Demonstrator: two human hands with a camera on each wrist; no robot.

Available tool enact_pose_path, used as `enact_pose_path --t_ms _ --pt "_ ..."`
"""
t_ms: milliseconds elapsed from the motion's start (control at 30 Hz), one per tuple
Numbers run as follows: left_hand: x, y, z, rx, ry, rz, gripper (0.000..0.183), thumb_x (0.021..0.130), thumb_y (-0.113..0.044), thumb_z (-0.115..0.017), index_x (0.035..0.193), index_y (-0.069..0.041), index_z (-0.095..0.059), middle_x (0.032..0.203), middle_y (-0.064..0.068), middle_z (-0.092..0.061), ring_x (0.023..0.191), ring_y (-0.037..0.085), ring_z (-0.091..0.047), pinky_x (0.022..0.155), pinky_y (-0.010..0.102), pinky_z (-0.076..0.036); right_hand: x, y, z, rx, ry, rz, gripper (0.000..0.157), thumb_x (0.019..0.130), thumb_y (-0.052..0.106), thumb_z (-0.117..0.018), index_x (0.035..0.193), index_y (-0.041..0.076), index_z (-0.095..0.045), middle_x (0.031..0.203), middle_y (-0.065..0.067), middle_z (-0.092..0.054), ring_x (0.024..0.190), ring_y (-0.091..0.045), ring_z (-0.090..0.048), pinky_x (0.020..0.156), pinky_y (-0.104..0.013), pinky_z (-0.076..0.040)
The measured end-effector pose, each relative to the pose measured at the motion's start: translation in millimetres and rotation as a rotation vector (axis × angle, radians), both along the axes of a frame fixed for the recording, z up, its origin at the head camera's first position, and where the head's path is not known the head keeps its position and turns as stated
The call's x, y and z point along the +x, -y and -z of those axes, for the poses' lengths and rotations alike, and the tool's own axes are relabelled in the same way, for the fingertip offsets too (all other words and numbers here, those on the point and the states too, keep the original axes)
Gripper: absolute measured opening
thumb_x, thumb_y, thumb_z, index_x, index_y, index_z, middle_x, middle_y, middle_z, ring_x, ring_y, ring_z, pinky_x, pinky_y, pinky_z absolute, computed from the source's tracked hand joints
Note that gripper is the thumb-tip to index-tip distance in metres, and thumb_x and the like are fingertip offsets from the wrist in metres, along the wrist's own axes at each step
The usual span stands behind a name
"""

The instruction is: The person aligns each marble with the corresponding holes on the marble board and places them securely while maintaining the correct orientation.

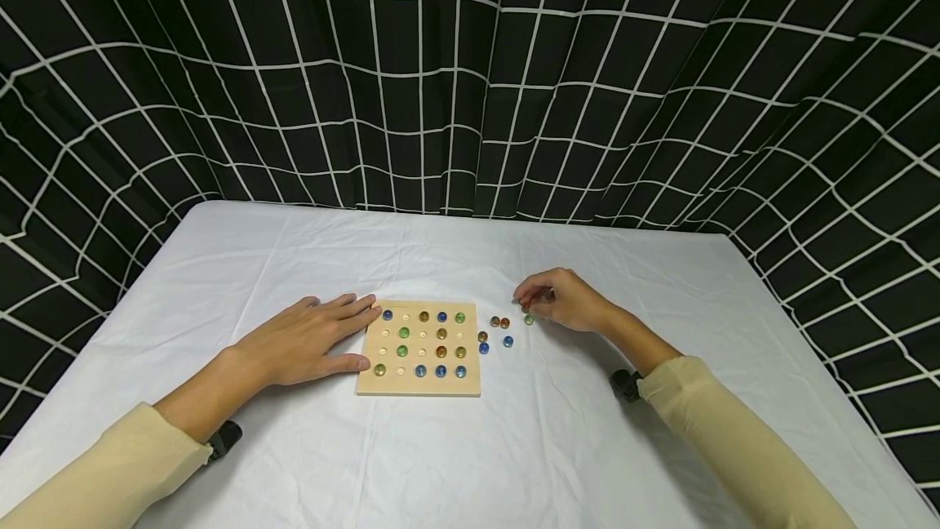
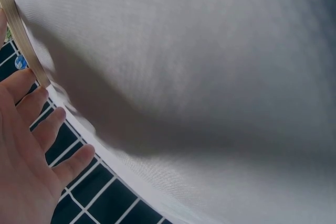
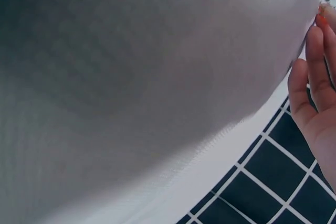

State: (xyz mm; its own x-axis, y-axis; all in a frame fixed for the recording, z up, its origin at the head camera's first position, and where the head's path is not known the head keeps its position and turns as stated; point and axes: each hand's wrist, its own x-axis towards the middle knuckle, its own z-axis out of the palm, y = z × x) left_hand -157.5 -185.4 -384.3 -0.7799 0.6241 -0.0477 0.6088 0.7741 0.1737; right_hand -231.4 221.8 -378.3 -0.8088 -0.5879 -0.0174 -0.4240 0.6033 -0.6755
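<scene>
A wooden board [image 1: 419,389] with rows of round hollows lies on the table, glass marbles sitting in many of them. My left hand [image 1: 308,341] is spread flat at the board's left side, its thumb and fingertips touching the edge. To the right of the board, my right hand [image 1: 569,300] pinches a red marble [image 3: 322,20] between thumb and fingertips, low over the table. A green marble [image 1: 529,320] lies just under that hand. Blue marbles [image 1: 508,341] and brownish-red marbles [image 1: 504,322] lie loose between the hand and the board.
White cloth [image 1: 455,464] with light creases covers the table. Black curtains [image 1: 411,104] with a white grid hang behind it and along both sides. Each wrist carries a dark strapped camera, such as the right wrist camera [image 1: 626,385].
</scene>
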Motion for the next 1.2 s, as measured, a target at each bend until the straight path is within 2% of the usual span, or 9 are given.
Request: enact_pose_path --t_ms 267,433,900,1067,1200 --pt "-0.6 0.7 1.7 -0.001 -0.017 0.013 0.081 0.095 -0.068 -0.046 0.156 -0.016 -0.035 0.159 0.005 -0.035 0.144 0.031 -0.035 0.106 0.058 -0.036 2.5 4.6 1.1 0.001 -0.032 0.036 0.024 0.086 -0.010 -0.068 0.106 0.001 -0.073 0.093 -0.005 -0.072 0.089 -0.018 -0.064 0.078 -0.033 -0.053" --pt "-1.0 1.1 1.5 -0.001 -0.017 0.013 0.080 0.095 -0.068 -0.046 0.156 -0.017 -0.035 0.159 0.005 -0.035 0.144 0.031 -0.035 0.106 0.059 -0.036 7.0 13.3 -1.6 -0.011 -0.044 0.027 0.023 0.086 -0.009 -0.069 0.107 0.000 -0.072 0.093 -0.005 -0.072 0.087 -0.018 -0.063 0.078 -0.035 -0.053" --pt "-2.0 1.1 2.5 0.003 -0.026 0.022 0.081 0.095 -0.068 -0.047 0.156 -0.016 -0.035 0.158 0.005 -0.036 0.145 0.030 -0.035 0.106 0.057 -0.036 20.3 46.2 -8.4 -0.068 -0.048 -0.055 0.022 0.088 -0.005 -0.068 0.108 0.003 -0.073 0.094 -0.003 -0.073 0.087 -0.015 -0.063 0.078 -0.036 -0.051" --pt "-1.9 1.4 2.9 0.003 -0.031 0.027 0.080 0.095 -0.067 -0.047 0.156 -0.016 -0.035 0.158 0.005 -0.037 0.144 0.030 -0.035 0.106 0.056 -0.037 25.7 56.1 -9.2 -0.065 -0.039 -0.096 0.022 0.088 -0.003 -0.069 0.108 0.007 -0.073 0.095 -0.001 -0.073 0.089 -0.012 -0.063 0.082 -0.041 -0.050" --pt "-1.7 1.4 2.9 0.003 -0.030 0.026 0.080 0.095 -0.067 -0.047 0.156 -0.016 -0.035 0.159 0.005 -0.036 0.144 0.030 -0.036 0.106 0.056 -0.036 30.0 63.9 -9.3 -0.054 -0.030 -0.123 0.021 0.088 -0.002 -0.072 0.107 0.007 -0.073 0.095 0.002 -0.073 0.090 -0.009 -0.064 0.082 -0.040 -0.052"
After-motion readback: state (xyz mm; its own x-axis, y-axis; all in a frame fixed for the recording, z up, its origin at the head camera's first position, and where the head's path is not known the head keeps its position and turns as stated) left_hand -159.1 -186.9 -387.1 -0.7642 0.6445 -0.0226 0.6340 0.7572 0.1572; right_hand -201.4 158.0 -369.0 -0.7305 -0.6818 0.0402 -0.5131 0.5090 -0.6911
